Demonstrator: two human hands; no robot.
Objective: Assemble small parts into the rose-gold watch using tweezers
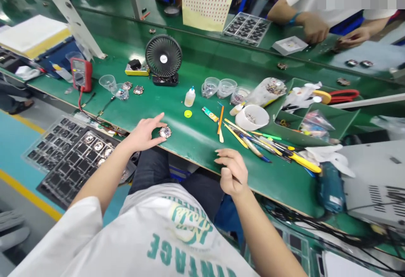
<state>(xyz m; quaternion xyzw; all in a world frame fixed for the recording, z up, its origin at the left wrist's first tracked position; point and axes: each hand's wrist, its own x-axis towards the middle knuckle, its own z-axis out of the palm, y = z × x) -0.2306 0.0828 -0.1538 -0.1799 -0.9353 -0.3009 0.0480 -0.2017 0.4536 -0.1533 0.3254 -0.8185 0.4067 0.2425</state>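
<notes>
A small round watch head (165, 132) without a strap, silver with a dial, lies near the front edge of the green bench. Around it my left hand (146, 133) rests open on the bench, thumb and forefinger spread to either side. My right hand (233, 171) hovers over the bench edge further right, with its fingers curled in toward the thumb. A thin dark line shows by its palm, but I cannot make out what it is. Beyond the watch head stand a small dropper bottle (190, 98) and a yellow-green cap (188, 113).
A black fan (163, 57), a red multimeter (81, 74) and clear cups (226, 88) stand further back. Brushes and tools (262, 144) lie right of a white bowl (252, 117). Black trays (76, 163) with watch heads sit at left. Co-workers' hands (316, 28) are across the bench.
</notes>
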